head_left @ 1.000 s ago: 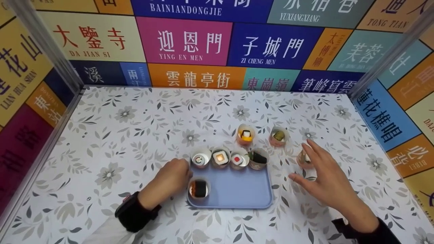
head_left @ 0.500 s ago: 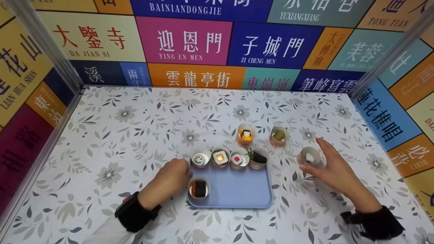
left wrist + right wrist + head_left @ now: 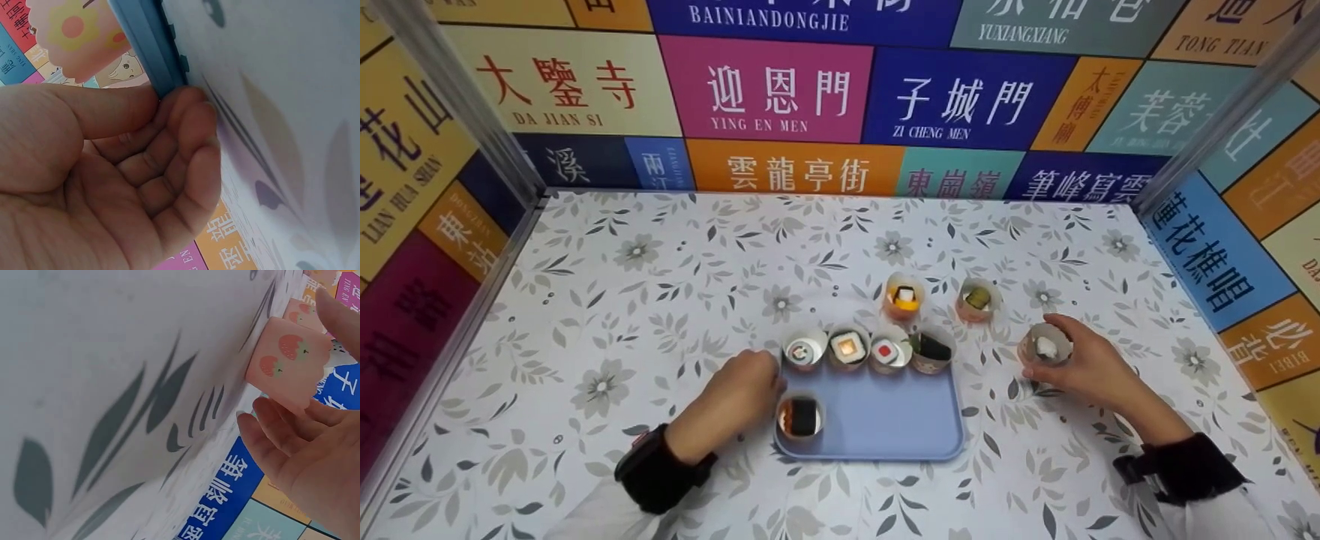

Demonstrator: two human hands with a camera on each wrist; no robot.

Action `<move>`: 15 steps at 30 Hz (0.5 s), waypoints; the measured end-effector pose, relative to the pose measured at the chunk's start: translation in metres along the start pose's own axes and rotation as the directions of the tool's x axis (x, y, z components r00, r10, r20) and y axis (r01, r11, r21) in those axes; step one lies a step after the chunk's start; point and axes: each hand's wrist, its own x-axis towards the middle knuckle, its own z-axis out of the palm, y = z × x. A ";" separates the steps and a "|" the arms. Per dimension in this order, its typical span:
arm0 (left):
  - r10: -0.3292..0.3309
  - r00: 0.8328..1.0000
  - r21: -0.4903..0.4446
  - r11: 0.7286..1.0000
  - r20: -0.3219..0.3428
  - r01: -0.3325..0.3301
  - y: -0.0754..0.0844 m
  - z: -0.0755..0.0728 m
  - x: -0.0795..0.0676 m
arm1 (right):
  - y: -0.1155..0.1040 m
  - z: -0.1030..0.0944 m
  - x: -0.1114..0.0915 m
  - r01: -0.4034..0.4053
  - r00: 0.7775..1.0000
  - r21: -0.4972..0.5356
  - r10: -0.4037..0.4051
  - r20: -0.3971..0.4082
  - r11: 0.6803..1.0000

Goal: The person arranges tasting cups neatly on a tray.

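My left hand (image 3: 739, 390) pinches the left rim of a light blue tray (image 3: 896, 420); the left wrist view shows the thumb and curled fingers on the tray's edge (image 3: 147, 48). My right hand (image 3: 1095, 367) holds a paper cup (image 3: 1030, 343) right of the tray, thumb at the near side and fingers at the far side. A whitish piece (image 3: 1045, 347) lies inside it. In the right wrist view this cup (image 3: 287, 354) is pink with strawberries printed on it and stands at the table surface.
Along the tray's far side stand several cups of toy-like sushi, among them a square roll (image 3: 849, 348). A cup with a dark-wrapped piece (image 3: 802, 418) sits near left. Beyond the tray are cups with a yellow piece (image 3: 904, 300) and a green piece (image 3: 976, 299). Printed walls (image 3: 780, 90) border the table.
My right hand has moved from open beside the cup to round it, fingers and thumb closing in on its sides. The left hand and the tray have stayed put.
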 end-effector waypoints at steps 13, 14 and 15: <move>-0.015 1.000 -0.002 1.000 0.024 0.015 0.000 0.000 0.001 | 0.008 0.003 0.007 -0.050 0.999 0.038 0.050 0.011 0.998; -0.017 1.000 0.001 1.000 0.023 0.017 0.000 0.000 0.001 | 0.008 0.003 0.007 -0.050 0.999 0.038 0.049 0.009 0.998; -0.018 1.000 0.005 1.000 0.022 0.018 0.000 0.000 0.001 | 0.009 0.003 0.007 -0.051 0.999 0.039 0.050 0.008 0.998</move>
